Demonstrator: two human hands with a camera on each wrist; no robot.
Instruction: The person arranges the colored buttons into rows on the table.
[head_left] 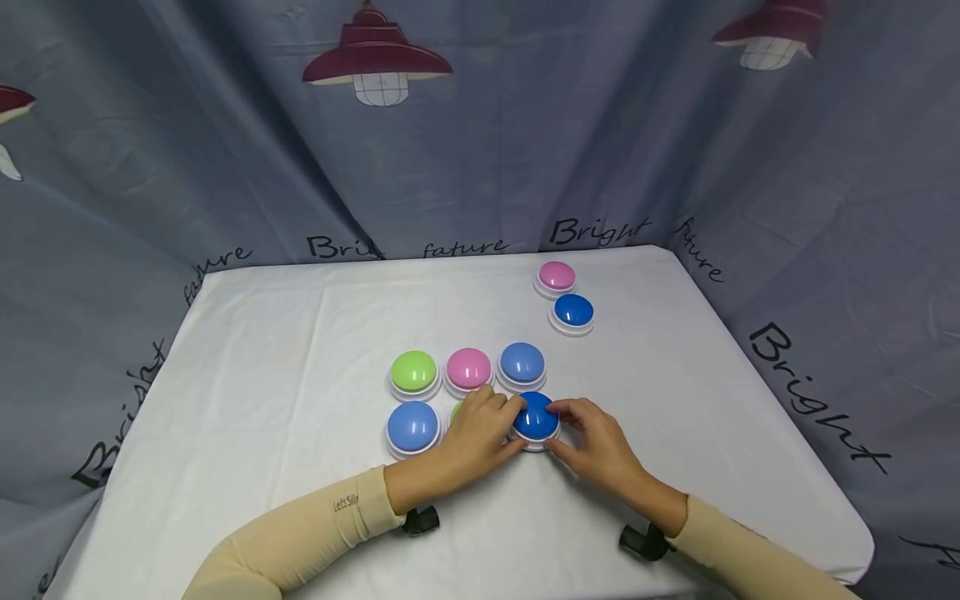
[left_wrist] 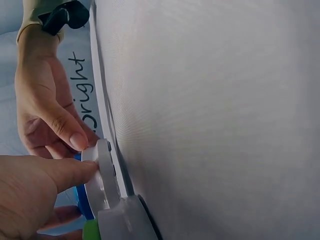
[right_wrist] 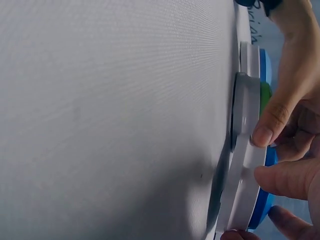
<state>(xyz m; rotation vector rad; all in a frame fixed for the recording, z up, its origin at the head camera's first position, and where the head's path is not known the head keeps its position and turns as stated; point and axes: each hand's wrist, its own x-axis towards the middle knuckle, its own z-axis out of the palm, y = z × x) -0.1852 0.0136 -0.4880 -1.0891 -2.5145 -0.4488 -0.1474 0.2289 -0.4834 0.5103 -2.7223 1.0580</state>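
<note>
Head view: light blue far-row button (head_left: 522, 363), taken as landmark. Item in hand: dark blue button (head_left: 536, 417), located directly on the landmark's near side. Gripped from two sides: by the left hand (head_left: 480, 429), pinched narrowly at its left edge, and by the right hand (head_left: 600, 442), curled about its right edge. Both thumbs are seen on its white base (right_wrist: 242, 185) in the wrist views.

Step in hand, by judgement: seating of the dark blue button at the end of the near row. Its base appears slightly tilted in the right wrist view; whether full contact with the desk (head_left: 277, 392) is made cannot be told. Even, level lowering by the base is advised, the blue top left unpressed. The near-row green button (head_left: 454, 411), partly hidden beneath the left hand, is best left unnudged.

Also listed, left of the landmark: far-row pink button (head_left: 468, 368), far-row green button (head_left: 413, 371); near-left of it, near-row light blue button (head_left: 412, 427). Beyond the landmark and rightward, toward the desk's far edge: loose pink button (head_left: 557, 275), loose blue button (head_left: 573, 310).

Room: widest to the landmark's right, out to the slanting desk edge. Tightest room is judged to be near-left of the landmark; straight upward release is advised there.
</note>
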